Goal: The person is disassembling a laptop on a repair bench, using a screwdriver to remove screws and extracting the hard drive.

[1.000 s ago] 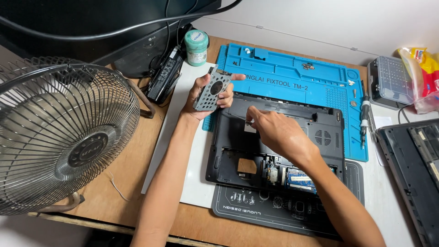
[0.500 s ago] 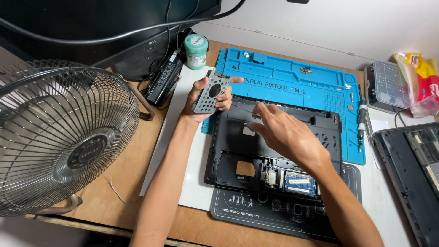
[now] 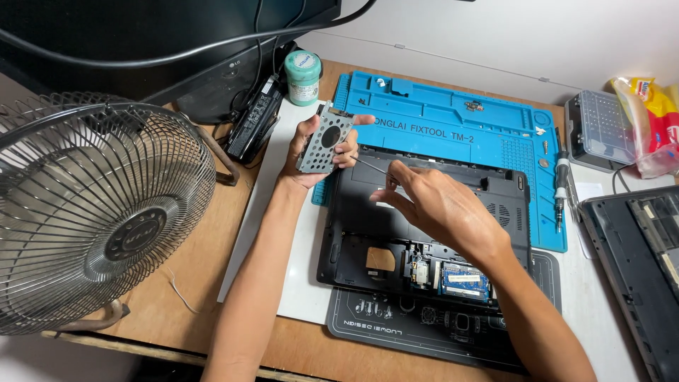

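My left hand (image 3: 312, 154) holds a perforated grey metal drive bracket (image 3: 325, 139) upright above the left edge of the blue silicone repair mat (image 3: 453, 127). My right hand (image 3: 437, 206) hovers over the opened black laptop base (image 3: 353, 233) with fingers pinched on a thin metal tool (image 3: 369, 165) whose tip points toward the bracket. Green memory modules (image 3: 463, 278) and inner parts show in the open bay near my right wrist.
A metal desk fan (image 3: 92, 212) fills the left. A green-capped jar (image 3: 303, 76) and a black battery pack (image 3: 254, 120) lie at the back. A screwdriver (image 3: 561, 191), a clear bit case (image 3: 601, 127) and another laptop shell (image 3: 643, 255) sit right. A dark mat (image 3: 396, 325) lies under the laptop.
My right hand has lifted off the laptop base and moved toward the bracket with the thin tool. The left hand keeps the bracket in about the same place.
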